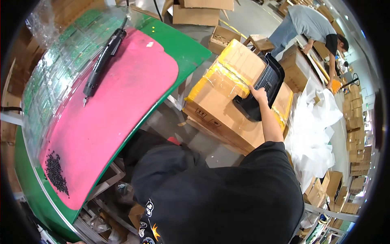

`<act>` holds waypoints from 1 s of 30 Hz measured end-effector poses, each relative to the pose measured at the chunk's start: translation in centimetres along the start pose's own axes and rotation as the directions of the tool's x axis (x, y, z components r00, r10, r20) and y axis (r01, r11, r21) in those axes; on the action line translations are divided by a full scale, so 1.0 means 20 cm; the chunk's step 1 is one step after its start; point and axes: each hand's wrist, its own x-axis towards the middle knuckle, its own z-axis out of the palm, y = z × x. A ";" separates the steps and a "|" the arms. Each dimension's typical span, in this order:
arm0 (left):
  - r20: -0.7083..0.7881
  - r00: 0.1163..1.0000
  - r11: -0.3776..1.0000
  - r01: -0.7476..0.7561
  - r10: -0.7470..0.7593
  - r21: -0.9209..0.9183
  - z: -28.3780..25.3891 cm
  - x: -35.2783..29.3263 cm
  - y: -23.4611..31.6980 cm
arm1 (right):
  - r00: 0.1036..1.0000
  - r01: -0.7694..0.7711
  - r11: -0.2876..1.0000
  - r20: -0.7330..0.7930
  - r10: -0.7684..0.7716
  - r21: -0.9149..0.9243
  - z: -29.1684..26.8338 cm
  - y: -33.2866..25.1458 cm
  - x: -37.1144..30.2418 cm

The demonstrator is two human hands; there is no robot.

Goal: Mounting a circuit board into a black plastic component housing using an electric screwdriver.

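Curling right fingers (256, 92) around the black tray (275, 72) at two o'clock, apparently steadying it atop a carton (221, 106); not seeing left hand clearly enough to tell; having a driver (105, 61) lying at ten o'clock, perhaps for easy reach.

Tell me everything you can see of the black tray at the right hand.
The black tray is elongated, apparently plastic, with a raised rim and a dark inside. It sits slantwise on top of a yellow-taped cardboard carton, its far end toward the picture's upper right. The right hand touches it, hiding part; how firmly it grips is unclear.
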 end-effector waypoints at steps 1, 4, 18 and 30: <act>-0.027 0.999 1.000 -0.024 0.024 -0.005 -0.14 0.18 0.02 | 0.999 0.004 0.996 0.032 -0.002 -0.085 -0.10 -0.14 -0.11; 0.873 0.488 0.999 0.032 -0.007 -0.009 -0.37 0.78 0.32 | 0.995 0.092 0.980 0.054 -0.084 -0.174 -0.02 -0.20 -0.09; 0.998 0.056 0.151 -0.987 -0.004 0.056 0.38 -0.34 -0.08 | 0.757 0.425 0.335 -0.128 -0.640 0.841 -0.33 -0.23 0.05; 0.914 -0.299 -0.111 -0.954 0.273 -0.279 0.95 -0.76 -0.54 | 0.233 0.970 0.232 -0.507 -0.830 0.066 -0.75 -0.52 -0.98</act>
